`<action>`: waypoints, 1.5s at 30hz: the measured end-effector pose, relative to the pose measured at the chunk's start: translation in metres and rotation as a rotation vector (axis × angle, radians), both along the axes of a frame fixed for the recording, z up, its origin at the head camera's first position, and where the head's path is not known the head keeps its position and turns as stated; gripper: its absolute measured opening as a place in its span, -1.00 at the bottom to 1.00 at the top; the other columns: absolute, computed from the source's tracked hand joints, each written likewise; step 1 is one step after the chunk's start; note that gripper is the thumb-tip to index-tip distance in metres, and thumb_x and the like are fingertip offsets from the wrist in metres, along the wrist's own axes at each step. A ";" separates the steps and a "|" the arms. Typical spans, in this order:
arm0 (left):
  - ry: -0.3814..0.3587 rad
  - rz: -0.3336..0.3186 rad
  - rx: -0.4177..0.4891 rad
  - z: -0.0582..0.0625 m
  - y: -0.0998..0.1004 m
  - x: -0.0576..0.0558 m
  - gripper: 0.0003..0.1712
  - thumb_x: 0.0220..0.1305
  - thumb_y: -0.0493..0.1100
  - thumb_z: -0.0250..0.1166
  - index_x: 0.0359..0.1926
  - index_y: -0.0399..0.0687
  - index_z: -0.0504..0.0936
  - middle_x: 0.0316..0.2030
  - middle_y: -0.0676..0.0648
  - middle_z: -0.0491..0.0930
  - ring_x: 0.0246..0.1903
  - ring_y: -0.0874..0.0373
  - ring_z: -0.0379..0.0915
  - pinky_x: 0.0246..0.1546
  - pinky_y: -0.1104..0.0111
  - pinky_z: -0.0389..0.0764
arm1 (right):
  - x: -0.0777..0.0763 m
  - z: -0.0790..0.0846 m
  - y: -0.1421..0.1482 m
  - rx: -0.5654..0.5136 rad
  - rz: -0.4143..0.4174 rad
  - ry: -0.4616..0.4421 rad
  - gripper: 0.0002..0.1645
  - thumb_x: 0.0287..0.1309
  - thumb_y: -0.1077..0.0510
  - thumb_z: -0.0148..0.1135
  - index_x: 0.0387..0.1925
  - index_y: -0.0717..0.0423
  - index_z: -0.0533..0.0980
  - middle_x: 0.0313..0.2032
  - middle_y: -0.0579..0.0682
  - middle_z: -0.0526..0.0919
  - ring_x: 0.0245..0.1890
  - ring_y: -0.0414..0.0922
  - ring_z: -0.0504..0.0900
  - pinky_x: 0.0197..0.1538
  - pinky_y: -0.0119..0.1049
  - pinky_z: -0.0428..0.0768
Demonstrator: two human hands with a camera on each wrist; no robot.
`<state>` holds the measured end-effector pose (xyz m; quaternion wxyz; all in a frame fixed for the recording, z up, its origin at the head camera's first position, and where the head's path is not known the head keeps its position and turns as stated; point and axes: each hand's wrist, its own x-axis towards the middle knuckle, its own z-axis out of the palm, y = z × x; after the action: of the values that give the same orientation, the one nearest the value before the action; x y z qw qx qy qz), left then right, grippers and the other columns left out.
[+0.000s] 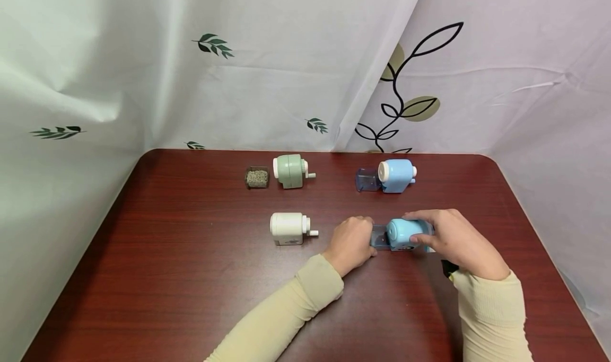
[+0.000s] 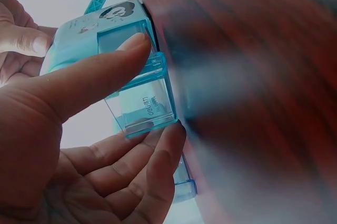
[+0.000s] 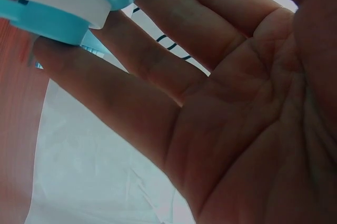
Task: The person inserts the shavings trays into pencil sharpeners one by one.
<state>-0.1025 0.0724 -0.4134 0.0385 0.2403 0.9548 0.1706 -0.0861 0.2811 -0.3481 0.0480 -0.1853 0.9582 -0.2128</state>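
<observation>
Just below and right of the head frame's middle, your left hand (image 1: 350, 243) is pinching a clear blue plastic drawer (image 1: 380, 238); your right hand (image 1: 451, 240) is gripping its light-blue plastic pencil sharpener (image 1: 402, 234).

The surface (image 1: 215, 266) shows dark reddish-brown wood grain and rounded far corners. Toward its far edge stand a green pencil sharpener (image 1: 290, 171), an open bin of pale shavings (image 1: 257, 178) just left of it, and a blue pencil sharpener (image 1: 397, 175) with its see-through drawer (image 1: 367, 181). Nearer stand a white pencil sharpener (image 1: 287, 228) and a turquoise pencil sharpener (image 1: 403, 232).
</observation>
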 end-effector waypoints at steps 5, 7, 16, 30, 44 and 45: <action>0.013 -0.002 -0.012 0.000 0.004 -0.001 -0.46 -0.08 0.06 0.66 -0.11 -0.08 0.69 -0.26 0.00 0.68 -0.24 0.10 0.66 -0.27 0.28 0.66 | -0.001 0.000 0.000 0.003 0.003 0.002 -0.53 -0.01 0.24 0.55 0.01 0.15 0.69 -0.09 0.08 0.73 -0.16 -0.04 0.65 -0.12 -0.04 0.61; 0.015 -0.002 -0.010 -0.001 0.005 0.000 -0.46 -0.08 0.06 0.66 -0.12 -0.08 0.70 -0.27 0.00 0.68 -0.24 0.09 0.66 -0.28 0.28 0.67 | -0.001 0.000 0.000 0.002 0.003 0.001 -0.53 -0.01 0.24 0.55 0.01 0.15 0.68 -0.09 0.09 0.73 -0.15 -0.04 0.66 -0.12 -0.04 0.62; 0.028 0.008 -0.023 -0.002 0.012 -0.001 -0.47 -0.10 0.07 0.67 -0.13 -0.05 0.71 -0.27 0.01 0.69 -0.25 0.10 0.67 -0.32 0.28 0.67 | 0.000 0.001 -0.001 0.000 0.001 -0.006 -0.53 -0.02 0.25 0.56 0.00 0.15 0.69 -0.09 0.09 0.73 -0.15 -0.03 0.66 -0.13 -0.05 0.62; 0.041 -0.005 -0.051 -0.002 0.017 0.000 -0.49 -0.10 0.09 0.66 -0.18 -0.05 0.70 -0.30 0.01 0.68 -0.27 0.12 0.65 -0.32 0.30 0.67 | -0.001 -0.001 -0.002 0.001 -0.007 -0.007 -0.54 -0.02 0.24 0.56 -0.01 0.15 0.69 -0.10 0.09 0.73 -0.17 -0.03 0.65 -0.15 -0.07 0.61; 0.075 -0.006 -0.059 -0.002 0.021 -0.001 -0.51 -0.11 0.10 0.67 -0.24 -0.04 0.70 -0.36 0.02 0.67 -0.31 0.14 0.64 -0.34 0.31 0.66 | 0.000 0.002 -0.003 0.009 -0.005 -0.002 -0.54 -0.03 0.28 0.55 -0.01 0.20 0.68 -0.10 0.13 0.73 -0.15 -0.01 0.66 -0.13 -0.03 0.62; 0.076 -0.006 -0.058 -0.002 0.021 -0.001 -0.52 -0.12 0.10 0.67 -0.25 -0.03 0.70 -0.36 0.02 0.67 -0.32 0.14 0.64 -0.35 0.31 0.66 | 0.000 0.002 -0.004 0.009 -0.004 -0.001 -0.55 -0.03 0.28 0.55 -0.02 0.20 0.68 -0.10 0.13 0.73 -0.15 -0.01 0.66 -0.13 -0.03 0.62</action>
<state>-0.1034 0.0936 -0.4152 0.0095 0.2484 0.9594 0.1335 -0.0859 0.2774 -0.3461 0.0489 -0.1831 0.9595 -0.2086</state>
